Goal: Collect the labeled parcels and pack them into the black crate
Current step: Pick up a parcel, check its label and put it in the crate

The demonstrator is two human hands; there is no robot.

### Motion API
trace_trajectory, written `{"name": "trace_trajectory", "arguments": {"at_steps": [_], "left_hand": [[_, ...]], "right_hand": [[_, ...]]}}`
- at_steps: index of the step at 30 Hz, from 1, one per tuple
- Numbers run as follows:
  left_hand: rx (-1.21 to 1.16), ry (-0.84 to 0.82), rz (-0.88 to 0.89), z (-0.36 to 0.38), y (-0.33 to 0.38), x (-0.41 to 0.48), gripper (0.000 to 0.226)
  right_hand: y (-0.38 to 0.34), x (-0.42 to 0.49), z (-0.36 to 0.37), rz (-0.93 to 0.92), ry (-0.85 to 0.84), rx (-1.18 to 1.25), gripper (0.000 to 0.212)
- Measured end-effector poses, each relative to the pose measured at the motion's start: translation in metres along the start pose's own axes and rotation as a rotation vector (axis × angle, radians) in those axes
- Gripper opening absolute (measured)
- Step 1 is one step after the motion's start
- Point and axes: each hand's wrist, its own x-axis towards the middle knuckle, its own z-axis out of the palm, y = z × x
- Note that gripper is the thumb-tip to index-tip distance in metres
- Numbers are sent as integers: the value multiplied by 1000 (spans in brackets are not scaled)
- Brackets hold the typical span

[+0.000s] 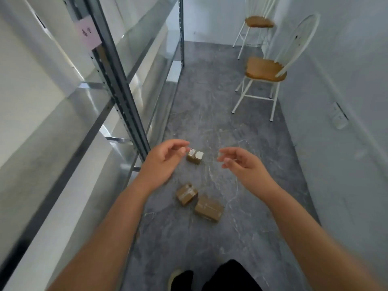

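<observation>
Three small brown cardboard parcels lie on the grey marbled floor. The far parcel has white labels on top. The middle parcel and the near parcel lie close together, side by side. My left hand is stretched out above the floor, its fingers loosely curled, its fingertips just left of the far parcel in the picture. My right hand hangs to the right of that parcel, fingers relaxed. Both hands hold nothing. No black crate is in view.
A metal shelving rack runs along the left side. Two white chairs with wooden seats stand against the right wall. A white wall closes the right side. My dark trousers and shoe show at the bottom.
</observation>
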Motion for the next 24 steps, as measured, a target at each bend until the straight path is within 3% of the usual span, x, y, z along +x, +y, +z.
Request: {"name": "trace_trajectory", "arguments": {"at_steps": [9,13,19,24], "left_hand": [[-27,90,-169,22,-68,120,24],[-62,127,-259,35,-144,165,19],[-143,177,-526,78,-355,189,31],[63,28,-600,121,-556,192,28]], "right_hand": [[63,151,0,91,-74,75,20],[118,215,21,104,-141,77,19],[291,296,100,186,-179,-31,18],[475,353,181,221,-291,-161,15]]}}
